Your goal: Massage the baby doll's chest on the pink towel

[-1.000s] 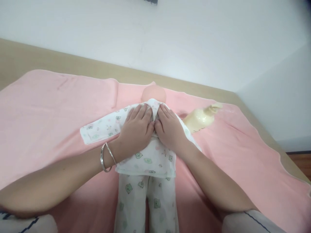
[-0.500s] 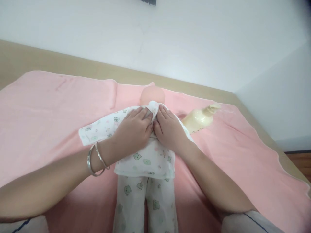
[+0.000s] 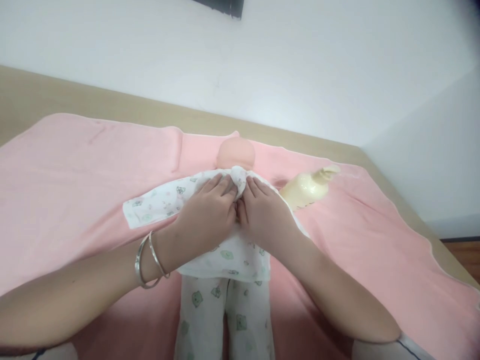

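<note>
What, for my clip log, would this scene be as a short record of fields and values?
left hand: on the upper part of the patterned white shirt
right hand: on the same shirt, close beside the left hand
between hands: a bunched fold of that shirt
pinch: cannot tell from this view
beyond shirt: round pink head
below shirt: patterned trousers
to the right: cream bottle
underneath: pink cloth

The blanket (image 3: 86,165) leaves passage at left; a bottle (image 3: 304,190) obstructs beyond the right fingers (image 3: 255,188).

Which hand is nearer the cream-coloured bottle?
Right. The right hand is on the printed shirt, just left of the cream-coloured bottle in view; the left hand is on it too, farther left.
</note>
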A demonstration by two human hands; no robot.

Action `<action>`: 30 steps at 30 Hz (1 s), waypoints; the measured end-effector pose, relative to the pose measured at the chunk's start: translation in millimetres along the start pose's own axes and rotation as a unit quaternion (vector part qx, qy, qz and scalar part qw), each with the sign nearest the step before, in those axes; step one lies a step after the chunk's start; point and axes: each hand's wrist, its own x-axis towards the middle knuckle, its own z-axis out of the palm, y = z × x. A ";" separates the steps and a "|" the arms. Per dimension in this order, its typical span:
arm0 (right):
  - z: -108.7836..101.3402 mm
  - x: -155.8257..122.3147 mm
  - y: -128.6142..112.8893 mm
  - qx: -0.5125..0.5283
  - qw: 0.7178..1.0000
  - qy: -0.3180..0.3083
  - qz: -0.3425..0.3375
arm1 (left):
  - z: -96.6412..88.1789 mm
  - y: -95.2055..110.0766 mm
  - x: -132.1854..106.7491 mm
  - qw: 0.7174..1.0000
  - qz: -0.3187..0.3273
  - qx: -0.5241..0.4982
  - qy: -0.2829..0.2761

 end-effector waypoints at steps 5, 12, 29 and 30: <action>-4.1 -11.3 -15.4 -0.040 0.999 0.023 0.023 | 4.1 -6.4 3.1 0.998 -0.006 -0.036 -0.058; -5.5 -13.0 -15.2 -0.055 0.998 0.038 0.011 | 14.5 -9.3 6.0 0.985 -0.139 -0.079 -0.064; -8.4 12.8 16.2 0.170 0.985 -0.002 0.031 | 3.7 12.9 -7.3 0.998 -0.046 0.037 -0.017; -4.6 12.8 15.8 0.154 0.988 0.004 0.030 | 2.9 12.9 -7.5 0.998 -0.041 0.042 -0.016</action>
